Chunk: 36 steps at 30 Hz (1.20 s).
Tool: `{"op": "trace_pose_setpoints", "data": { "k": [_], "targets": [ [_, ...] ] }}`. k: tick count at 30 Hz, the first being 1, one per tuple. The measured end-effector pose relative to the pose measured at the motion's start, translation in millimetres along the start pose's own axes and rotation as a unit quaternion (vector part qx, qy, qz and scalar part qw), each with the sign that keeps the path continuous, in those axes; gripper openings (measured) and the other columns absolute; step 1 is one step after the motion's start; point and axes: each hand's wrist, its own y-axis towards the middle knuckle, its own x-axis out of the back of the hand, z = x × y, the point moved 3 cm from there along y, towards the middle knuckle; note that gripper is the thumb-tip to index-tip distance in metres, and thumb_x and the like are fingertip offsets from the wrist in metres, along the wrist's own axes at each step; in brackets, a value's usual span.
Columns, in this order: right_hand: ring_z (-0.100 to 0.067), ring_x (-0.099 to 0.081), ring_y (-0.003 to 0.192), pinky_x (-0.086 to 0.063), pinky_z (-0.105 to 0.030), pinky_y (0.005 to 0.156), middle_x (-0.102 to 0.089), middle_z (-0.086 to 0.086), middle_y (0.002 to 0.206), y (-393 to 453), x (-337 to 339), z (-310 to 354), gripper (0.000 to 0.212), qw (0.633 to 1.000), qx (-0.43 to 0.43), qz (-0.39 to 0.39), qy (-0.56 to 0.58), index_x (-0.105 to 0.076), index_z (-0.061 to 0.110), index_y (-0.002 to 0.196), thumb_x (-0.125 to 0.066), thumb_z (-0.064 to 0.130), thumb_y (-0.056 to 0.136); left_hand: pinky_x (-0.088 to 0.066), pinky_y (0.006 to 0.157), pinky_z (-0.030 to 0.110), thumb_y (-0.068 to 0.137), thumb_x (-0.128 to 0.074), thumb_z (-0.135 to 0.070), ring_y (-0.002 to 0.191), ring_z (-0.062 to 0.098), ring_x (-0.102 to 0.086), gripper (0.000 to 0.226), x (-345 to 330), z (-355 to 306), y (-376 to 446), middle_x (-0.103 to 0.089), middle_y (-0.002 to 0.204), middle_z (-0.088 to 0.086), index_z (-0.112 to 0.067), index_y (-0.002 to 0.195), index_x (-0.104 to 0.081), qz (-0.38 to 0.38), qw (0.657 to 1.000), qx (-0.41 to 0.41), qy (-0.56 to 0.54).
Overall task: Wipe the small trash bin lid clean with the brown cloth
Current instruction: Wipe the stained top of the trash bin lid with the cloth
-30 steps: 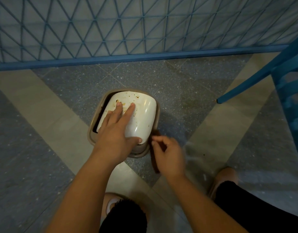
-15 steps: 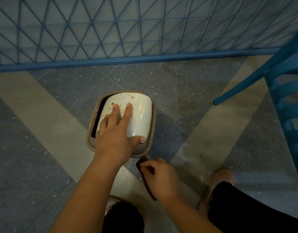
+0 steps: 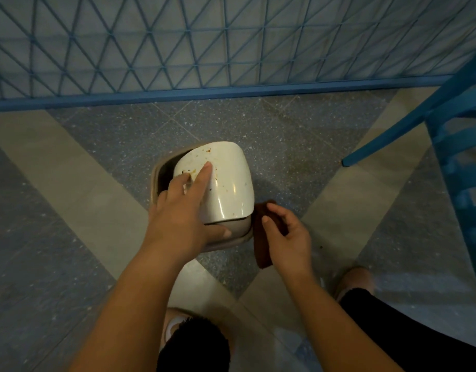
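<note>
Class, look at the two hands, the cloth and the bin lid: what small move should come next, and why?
Probably bring the right hand with the brown cloth up onto the white lid: brown spots still speckle it, the cloth sits beside it, and the left hand steadies it.

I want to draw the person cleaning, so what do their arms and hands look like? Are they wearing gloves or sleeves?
No gloves and no sleeves show. The left hand and right hand are bare, and both forearms are bare down to the bottom edge of the picture. I see no rings, watch or bracelet on either one. The fingernails look short and plain. The only clothing in view is dark and lower down, by the legs.
</note>
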Motion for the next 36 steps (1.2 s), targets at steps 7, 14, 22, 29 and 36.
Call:
{"op": "trace_pose_setpoints", "data": {
  "k": [7, 14, 22, 29, 36],
  "targets": [
    [-0.001, -0.063, 0.089, -0.054, -0.026, 0.079, -0.066, 0.016, 0.097, 14.6, 11.5, 7.9, 0.017, 0.999, 0.006, 0.025, -0.047, -0.064, 0.041, 0.097, -0.065, 0.027, 0.087, 0.012, 0.115, 0.046, 0.078, -0.067, -0.054, 0.144, 0.015, 0.025, 0.095, -8.1, -14.8, 5.6, 0.025, 0.156, -0.013, -0.054, 0.145, 0.002, -0.004, 0.989, -0.121, 0.087],
    [-0.008, -0.06, 0.103, -0.051, -0.034, 0.092, -0.064, 0.007, 0.114, 17.7, 9.3, 5.8, 0.027, 0.991, 0.044, 0.035, -0.119, -0.063, 0.039, 0.112, -0.063, 0.029, 0.088, 0.0, 0.115, 0.055, 0.081, -0.065, -0.052, 0.144, 0.013, 0.024, 0.084, -22.4, -20.2, 10.5, 0.022, 0.156, -0.019, -0.056, 0.144, -0.009, 0.009, 0.996, -0.094, -0.006],
    [-0.006, -0.064, 0.087, -0.054, -0.033, 0.079, -0.069, 0.012, 0.096, -24.5, -7.2, -12.9, 0.013, 0.989, 0.016, 0.011, -0.146, -0.062, 0.041, 0.097, -0.061, 0.035, 0.085, -0.005, 0.115, 0.061, 0.083, -0.068, -0.045, 0.142, 0.012, 0.029, 0.085, -27.6, -19.1, 12.1, 0.024, 0.155, -0.02, -0.055, 0.144, -0.01, 0.02, 0.994, -0.095, -0.057],
    [-0.009, -0.066, 0.084, -0.055, -0.04, 0.079, -0.07, 0.01, 0.091, -15.0, -1.9, -20.0, 0.012, 0.992, 0.008, -0.073, -0.106, -0.066, 0.038, 0.092, -0.064, 0.03, 0.084, -0.008, 0.115, 0.06, 0.082, -0.067, -0.046, 0.143, 0.014, 0.026, 0.085, -29.4, -21.0, 11.9, 0.021, 0.156, -0.018, -0.053, 0.145, -0.011, 0.004, 0.994, -0.087, -0.067],
    [-0.008, -0.065, 0.086, -0.055, -0.037, 0.079, -0.07, 0.011, 0.093, -10.8, -9.0, -11.6, 0.009, 0.993, 0.002, -0.046, -0.105, -0.066, 0.037, 0.092, -0.064, 0.032, 0.085, -0.006, 0.115, 0.061, 0.083, -0.068, -0.041, 0.142, 0.014, 0.027, 0.085, -29.1, -24.8, 14.1, 0.023, 0.156, -0.019, -0.053, 0.145, -0.011, 0.004, 0.995, -0.075, -0.065]
  ]
}}
